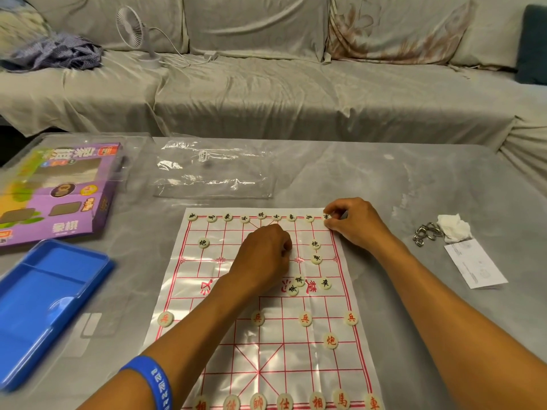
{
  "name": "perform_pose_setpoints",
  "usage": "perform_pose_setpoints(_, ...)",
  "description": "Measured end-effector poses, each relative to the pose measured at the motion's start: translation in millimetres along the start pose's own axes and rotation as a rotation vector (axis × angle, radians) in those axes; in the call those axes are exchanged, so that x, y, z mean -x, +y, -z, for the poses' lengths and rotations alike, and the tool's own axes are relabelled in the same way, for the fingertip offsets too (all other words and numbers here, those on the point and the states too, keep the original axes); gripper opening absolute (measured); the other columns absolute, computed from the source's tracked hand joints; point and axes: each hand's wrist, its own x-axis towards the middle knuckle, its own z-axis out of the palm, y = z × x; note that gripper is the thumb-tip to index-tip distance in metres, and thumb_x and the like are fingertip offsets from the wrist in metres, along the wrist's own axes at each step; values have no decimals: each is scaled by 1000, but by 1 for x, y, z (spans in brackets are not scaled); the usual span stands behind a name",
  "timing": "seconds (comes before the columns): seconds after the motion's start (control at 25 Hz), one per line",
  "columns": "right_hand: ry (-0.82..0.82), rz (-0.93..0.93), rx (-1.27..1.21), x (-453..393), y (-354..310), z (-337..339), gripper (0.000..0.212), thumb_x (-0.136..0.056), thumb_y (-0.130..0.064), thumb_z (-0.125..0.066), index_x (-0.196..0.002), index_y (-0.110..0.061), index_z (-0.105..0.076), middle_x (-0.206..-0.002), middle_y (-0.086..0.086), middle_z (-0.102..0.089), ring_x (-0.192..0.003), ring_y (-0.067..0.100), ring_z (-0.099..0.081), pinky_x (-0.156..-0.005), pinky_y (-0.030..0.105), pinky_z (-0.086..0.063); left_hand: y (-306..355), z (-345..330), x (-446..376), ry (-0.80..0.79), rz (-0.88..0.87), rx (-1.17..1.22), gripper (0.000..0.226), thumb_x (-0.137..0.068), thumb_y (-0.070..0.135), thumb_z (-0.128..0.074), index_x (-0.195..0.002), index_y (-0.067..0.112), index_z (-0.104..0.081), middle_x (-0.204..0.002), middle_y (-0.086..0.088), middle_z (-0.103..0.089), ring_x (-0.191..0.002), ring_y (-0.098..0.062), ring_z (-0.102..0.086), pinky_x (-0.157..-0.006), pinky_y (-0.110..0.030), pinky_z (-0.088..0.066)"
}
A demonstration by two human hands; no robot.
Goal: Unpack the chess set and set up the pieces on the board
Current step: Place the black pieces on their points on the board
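Red pieces (284, 402) line near board (236, 350) edge; right hand (352, 223) fingers pinch corner piece (326, 216); left hand (266, 253) fingers curled, contents hidden.

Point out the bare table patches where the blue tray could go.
Bare grey table lies between the clear plastic bag and the metal rings, and right of the paper board below the white slip. Crowded at left: purple box, blue plastic tray.
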Motion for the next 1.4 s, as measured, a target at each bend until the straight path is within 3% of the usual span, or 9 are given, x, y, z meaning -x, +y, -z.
perform_pose_setpoints(0.24, 65, 75, -37, 30, -13, 3, 17, -92, -25, -61, -110, -24, -62, -100, -11, -59, -83, 10, -59, -59, 11, -44, -5, 3, -2, 36, -35, -2, 22, -90, 16, -60, -110, 13, -69, -111, -3, -67, -97, -18, -61, -80, -19, -41)
perform_pose_setpoints(0.36, -77, 235, 112, 60, -15, 2, 28, -91, -23, -61, -118, -31, -61, -106, -17, -56, -86, 6, -54, -80, 21, -52, -6, 0, 0, 37, -43, -6, 22, -88, 15, -61, -109, 14, -70, -109, -3, -68, -95, -17, -62, -77, -18, -41)
perform_pose_setpoints(0.48, -175, 265, 263, 60, -10, -1, 44, -90, -27, -60, -131, -39, -50, -126, -13, -56, -106, 10, -54, -94, 27, -47, -3, -2, 3, 47, -69, -13, 24, -87, 13, -62, -110, 15, -69, -113, -3, -67, -100, -18, -60, -83, -22, -43)
perform_pose_setpoints(0.6, -190, 270, 270, 52, -10, -1, 39, -90, -33, -62, -127, -38, -54, -128, -10, -56, -104, 9, -54, -88, 23, -46, -1, 4, 4, 175, -67, 21, 24, -87, 12, -63, -111, 15, -68, -121, -2, -63, -112, -19, -54, -95, -26, -40)
perform_pose_setpoints(0.72, -160, 293, 286, 50, -8, 0, 26, -90, -34, -62, -116, -35, -62, -119, -9, -59, -98, 9, -55, -85, 25, -50, -8, 11, 10, 248, -70, 45, 23, -87, 11, -62, -108, 16, -69, -116, -1, -64, -108, -18, -54, -93, -27, -40)
perform_pose_setpoints(0.96, -157, 250, 294, 53, -12, -2, 27, -91, -35, -61, -117, -32, -62, -124, -8, -58, -101, 11, -55, -85, 23, -48, -29, 31, 30, 334, -33, 129, 24, -83, 5, -63, -103, 17, -70, -105, 4, -66, -95, -11, -57, -85, -25, -46)
perform_pose_setpoints(1.28, -134, 173, 207, 52, -19, -1, 30, -92, -26, -61, -121, -31, -61, -126, -5, -59, -96, 8, -51, -86, 21, -45, -58, 47, 44, 353, 90, 146, 23, -86, 4, -61, -104, 15, -69, -104, 5, -63, -91, -8, -56, -84, -22, -46)
perform_pose_setpoints(1.4, -59, 155, 134, 62, -20, -5, 28, -92, -24, -61, -120, -29, -62, -130, -4, -58, -104, 14, -56, -88, 25, -47, -64, 42, 50, 259, 66, 81, 23, -86, 15, -63, -108, 18, -67, -102, 6, -62, -93, -11, -55, -80, -23, -44)
